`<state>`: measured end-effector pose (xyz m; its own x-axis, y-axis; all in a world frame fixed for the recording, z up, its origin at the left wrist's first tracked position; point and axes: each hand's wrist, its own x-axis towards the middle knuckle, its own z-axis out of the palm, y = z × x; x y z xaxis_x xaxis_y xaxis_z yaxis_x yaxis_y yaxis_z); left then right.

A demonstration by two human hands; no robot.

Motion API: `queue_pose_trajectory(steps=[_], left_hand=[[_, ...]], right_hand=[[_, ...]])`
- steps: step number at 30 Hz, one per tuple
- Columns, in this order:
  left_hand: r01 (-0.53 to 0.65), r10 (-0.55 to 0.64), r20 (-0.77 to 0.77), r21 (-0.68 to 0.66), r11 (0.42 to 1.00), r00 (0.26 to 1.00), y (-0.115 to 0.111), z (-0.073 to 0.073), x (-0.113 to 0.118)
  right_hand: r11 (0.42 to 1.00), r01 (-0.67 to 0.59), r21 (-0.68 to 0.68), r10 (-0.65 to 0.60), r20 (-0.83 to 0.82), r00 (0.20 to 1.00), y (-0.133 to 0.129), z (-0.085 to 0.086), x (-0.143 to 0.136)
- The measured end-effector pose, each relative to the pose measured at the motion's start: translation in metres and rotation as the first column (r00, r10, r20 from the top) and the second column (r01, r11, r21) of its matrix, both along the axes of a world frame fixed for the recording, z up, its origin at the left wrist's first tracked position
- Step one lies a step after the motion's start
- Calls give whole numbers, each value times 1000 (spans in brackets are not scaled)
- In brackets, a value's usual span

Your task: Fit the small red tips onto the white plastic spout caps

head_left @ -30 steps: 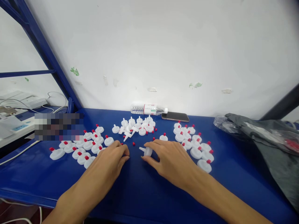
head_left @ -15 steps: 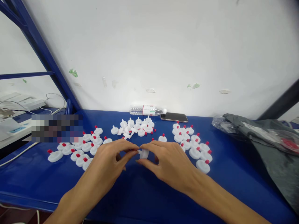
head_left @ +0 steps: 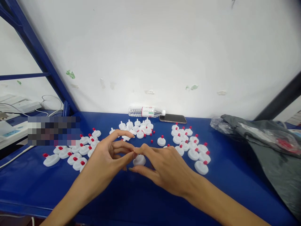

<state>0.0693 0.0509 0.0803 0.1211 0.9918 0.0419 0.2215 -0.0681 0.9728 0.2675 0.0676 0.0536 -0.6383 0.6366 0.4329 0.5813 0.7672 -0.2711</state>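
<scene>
Holding a round, translucent plastic disc point(head_left: 139, 160), the right hand point(head_left: 166, 166) nears the narrowly pinched left hand point(head_left: 107, 159).

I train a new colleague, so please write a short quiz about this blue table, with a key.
1. True or false: the round white plastic pieces at the right bear small red caps.
2. What lies by the capped end of the clear plastic bottle: (a) wooden spoon, (b) flat dark phone, (c) blue mug?
3. Does the picture show whether the round white plastic piece between the left hand and right hand is capped?

Key: 1. True. 2. b. 3. No; both hands hide its top.
</scene>
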Motion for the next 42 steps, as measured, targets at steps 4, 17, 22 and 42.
queue_pose_trajectory(steps=[4,17,22,42], left_hand=[[39,-41,-41,-57,998,998,0,-9,7],[76,53,-570,200,977,820,5,-25,6],[38,310,-788,388,921,532,12,-25,-9],[181,159,-914,240,954,374,23,-40,-13]], right_hand=[[999,-22,43,15,152,988,1,2,0],[977,-52,206,-24,350,936,3,12,8],[950,18,311,-144,385,912,8,15,15],[893,243,379,-352,253,901,12,20,17]])
